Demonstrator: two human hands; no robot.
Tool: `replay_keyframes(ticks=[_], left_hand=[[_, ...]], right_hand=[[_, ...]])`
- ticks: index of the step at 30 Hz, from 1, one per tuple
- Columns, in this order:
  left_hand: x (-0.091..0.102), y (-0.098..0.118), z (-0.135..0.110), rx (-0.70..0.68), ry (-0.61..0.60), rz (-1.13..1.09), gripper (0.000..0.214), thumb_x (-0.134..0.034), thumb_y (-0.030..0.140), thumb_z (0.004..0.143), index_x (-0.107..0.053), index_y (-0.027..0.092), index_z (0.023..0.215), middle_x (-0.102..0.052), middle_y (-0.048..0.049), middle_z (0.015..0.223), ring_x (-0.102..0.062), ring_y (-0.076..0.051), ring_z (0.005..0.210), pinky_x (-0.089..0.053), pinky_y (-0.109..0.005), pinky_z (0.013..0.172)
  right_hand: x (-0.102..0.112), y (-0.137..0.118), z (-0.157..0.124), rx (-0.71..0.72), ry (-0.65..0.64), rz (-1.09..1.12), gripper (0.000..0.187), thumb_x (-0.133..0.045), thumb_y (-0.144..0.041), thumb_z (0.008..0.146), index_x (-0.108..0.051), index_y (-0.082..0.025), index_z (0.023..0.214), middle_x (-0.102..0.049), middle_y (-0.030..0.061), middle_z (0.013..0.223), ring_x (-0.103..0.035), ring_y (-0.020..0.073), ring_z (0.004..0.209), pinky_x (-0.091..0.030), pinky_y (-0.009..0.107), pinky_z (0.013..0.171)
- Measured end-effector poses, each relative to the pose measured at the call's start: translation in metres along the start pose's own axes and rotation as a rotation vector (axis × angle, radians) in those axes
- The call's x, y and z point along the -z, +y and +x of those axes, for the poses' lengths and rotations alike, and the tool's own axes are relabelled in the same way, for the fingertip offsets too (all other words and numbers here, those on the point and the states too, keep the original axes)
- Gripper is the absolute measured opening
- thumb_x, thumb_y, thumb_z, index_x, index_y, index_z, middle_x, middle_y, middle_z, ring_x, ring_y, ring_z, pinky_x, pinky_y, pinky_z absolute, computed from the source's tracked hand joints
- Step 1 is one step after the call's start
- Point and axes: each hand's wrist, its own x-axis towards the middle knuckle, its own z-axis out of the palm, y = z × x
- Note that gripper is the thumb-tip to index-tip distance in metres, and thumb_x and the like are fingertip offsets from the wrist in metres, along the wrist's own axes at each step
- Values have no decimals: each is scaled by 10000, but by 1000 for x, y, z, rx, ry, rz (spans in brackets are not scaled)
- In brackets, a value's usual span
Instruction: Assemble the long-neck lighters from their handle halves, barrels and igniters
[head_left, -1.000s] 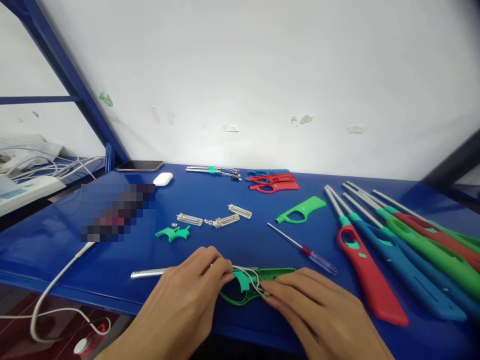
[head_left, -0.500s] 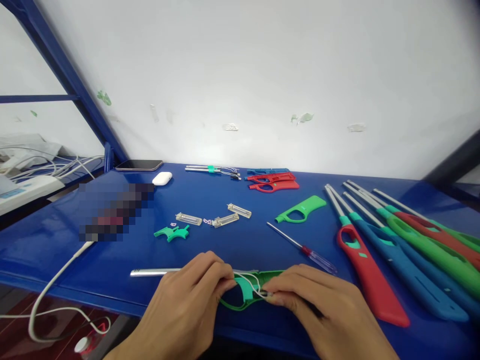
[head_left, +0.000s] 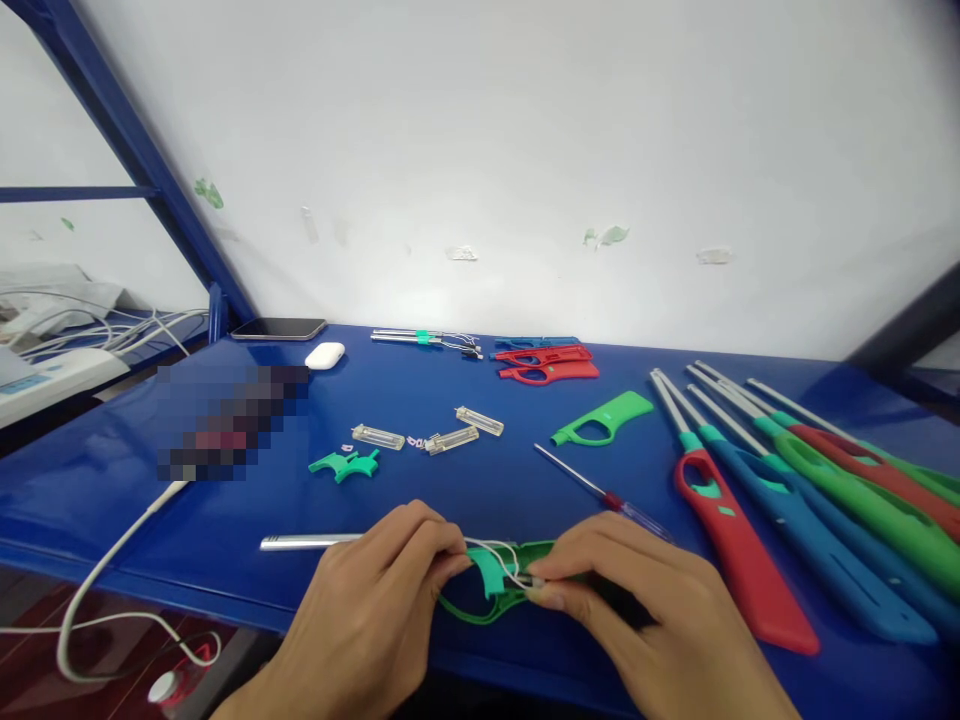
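White wall fills the upper half of the frame. Below it a glossy blue table runs the full width, with parts spread out in groups.

At the lower centre, both hands meet over a green lighter shell that lies flat and open side up, a teal trigger seated in it. The left hand is clenched in a pinch on the shell's front end, where a metal tube sticks out to the left along the table. That grip seems to pin shell and tube down. The right hand pinches the end of a thin white wire looping over the trigger, with its fingertips pressed low against the shell, probably to keep the wire inside the cavity.

A red-handled screwdriver lies just above the right hand. Closed lighters in red, blue and green fan out side by side at the right edge. A spare green shell sits right of centre, with 2 red shells above it. Nearer the middle are 3 clear cartridges and loose teal triggers. An earbud case and a phone rest at the back left, and a white cable trails off the lower left edge.
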Motion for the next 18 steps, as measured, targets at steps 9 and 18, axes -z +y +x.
replay_keyframes(ticks=[9, 18], left_hand=[[-2, 0, 0, 4, 10, 4, 173, -477, 89, 1080, -582, 215, 1020, -652, 6, 877, -614, -151, 698, -521, -261, 593], [-1, 3, -2, -19, 33, 0, 177, -503, 55, 1050, -586, 208, 1016, -665, 2, 869, -611, -156, 711, -525, -261, 602]], right_hand=[[-3, -5, -2, 77, 56, -89, 168, -651, -192, 1028, -709, -274, 893, -753, -89, 829, -710, 79, 718, -561, 153, 706], [-1, -5, -1, -5, 55, -3, 159, -716, -197, 984, -707, -302, 865, -760, -132, 804, -710, 72, 690, -549, 143, 666]])
